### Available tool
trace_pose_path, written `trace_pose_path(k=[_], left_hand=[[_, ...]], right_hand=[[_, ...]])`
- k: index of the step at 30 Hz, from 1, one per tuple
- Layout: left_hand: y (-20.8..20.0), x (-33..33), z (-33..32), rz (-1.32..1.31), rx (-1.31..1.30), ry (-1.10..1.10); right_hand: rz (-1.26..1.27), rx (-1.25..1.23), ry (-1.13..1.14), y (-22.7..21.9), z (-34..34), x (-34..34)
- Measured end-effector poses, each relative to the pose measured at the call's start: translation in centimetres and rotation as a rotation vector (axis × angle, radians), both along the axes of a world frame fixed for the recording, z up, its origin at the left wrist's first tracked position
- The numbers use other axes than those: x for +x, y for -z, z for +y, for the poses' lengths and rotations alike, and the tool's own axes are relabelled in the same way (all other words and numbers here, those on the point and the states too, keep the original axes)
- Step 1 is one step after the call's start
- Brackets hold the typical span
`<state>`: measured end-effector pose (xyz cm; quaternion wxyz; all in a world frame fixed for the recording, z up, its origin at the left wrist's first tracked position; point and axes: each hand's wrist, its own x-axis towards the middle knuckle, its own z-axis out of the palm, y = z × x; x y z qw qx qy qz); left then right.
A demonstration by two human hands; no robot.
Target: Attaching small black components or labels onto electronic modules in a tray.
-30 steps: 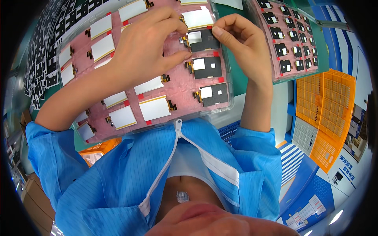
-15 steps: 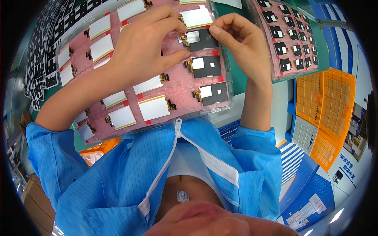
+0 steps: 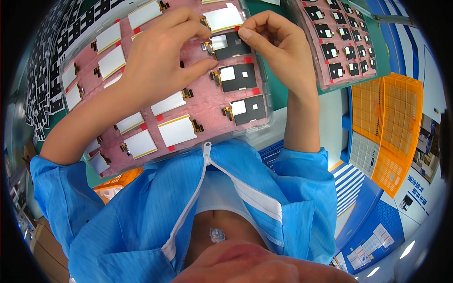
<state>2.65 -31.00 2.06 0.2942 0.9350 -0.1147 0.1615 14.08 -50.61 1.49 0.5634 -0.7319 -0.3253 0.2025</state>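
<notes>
Currently, the uppermost of three black-faced panels (image 3: pixel 236 46) is seated in the pink-lined tray (image 3: pixel 207 106), below a white panel (image 3: pixel 224 20). The left hand (image 3: pixel 163 59) is held half open, thumb and forefinger parted around the connector (image 3: pixel 207 46). At the opposite edge, the right hand (image 3: pixel 285 52) is pinched closed; whether anything is gripped cannot be told.

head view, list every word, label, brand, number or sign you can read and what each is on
White panel, far right: large blue lettering; I won't copy it out.
Blue board, lower right: white blocks whose print is too small to read.
Black part and white part on the near tray: no lettering I can make out.
</notes>
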Motion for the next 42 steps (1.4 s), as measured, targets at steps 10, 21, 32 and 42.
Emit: trace_pose_path(k=[10, 21, 32, 42], left_hand=[[-0.1, 0.0, 0.0, -0.011, 0.007, 0.007], [0.1, 0.0, 0.1, -0.021, -0.004, 0.001], [-0.5, -0.1, -0.1, -0.072, -0.024, 0.001], [-3.7, 5.9, 5.5, -0.178, -0.079, -0.027]], right_hand=[[-0.048, -0.003, 0.038, -0.1, 0.0, -0.6], [-0.512, -0.038, 0.12, 0.5, 0.5, -1.4], [-0.566, -0.097, 0.152, -0.8, 0.6, -1.4], [-0.552, -0.037, 0.071, -1.5, 8.1, 10.9]])
